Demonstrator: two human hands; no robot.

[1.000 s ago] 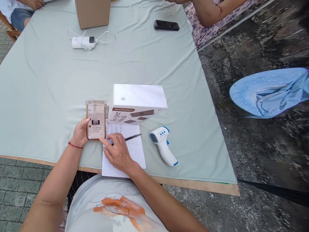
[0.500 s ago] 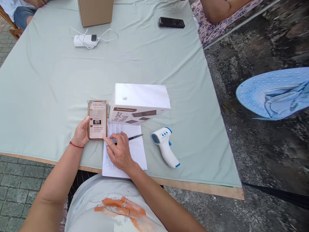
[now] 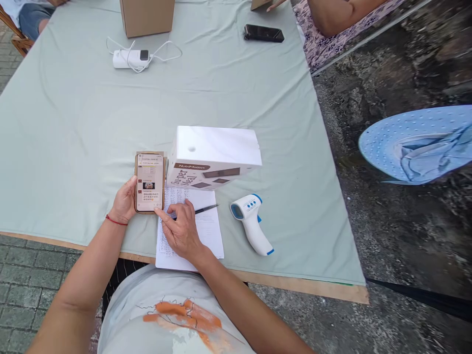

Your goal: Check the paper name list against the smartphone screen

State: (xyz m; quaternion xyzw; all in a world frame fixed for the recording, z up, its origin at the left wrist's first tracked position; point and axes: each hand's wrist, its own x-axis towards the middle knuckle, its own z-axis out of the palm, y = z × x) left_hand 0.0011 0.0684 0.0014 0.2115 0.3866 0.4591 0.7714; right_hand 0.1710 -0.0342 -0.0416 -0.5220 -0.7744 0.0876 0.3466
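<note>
My left hand [image 3: 124,200] is wrapped round the left side of a smartphone [image 3: 150,191] in a brown case, its lit screen showing a chat with text and a small picture. My right hand [image 3: 180,227] hovers over printed sheets [image 3: 208,241], index finger stretched to the phone's lower right corner, the other fingers partly bent. A black pen [image 3: 206,209] lies on the paper, its left part passing behind the right hand's fingers. Just beyond stands a white NutriMotion box [image 3: 217,147]. A white and blue infrared thermometer [image 3: 252,223] lies to the right.
A pale green cloth [image 3: 92,123] covers the table. Farther back are a cardboard box [image 3: 147,17], a white device with a cable [image 3: 131,59] and a black phone-like device [image 3: 264,33]. A blue hat [image 3: 416,142] is at the right. Other people sit at the far edge.
My right index finger has shifted slightly left along the phone's bottom edge. At the far side another person's fingers and a brown cardboard piece have come into view. The camera view has shifted slightly.
</note>
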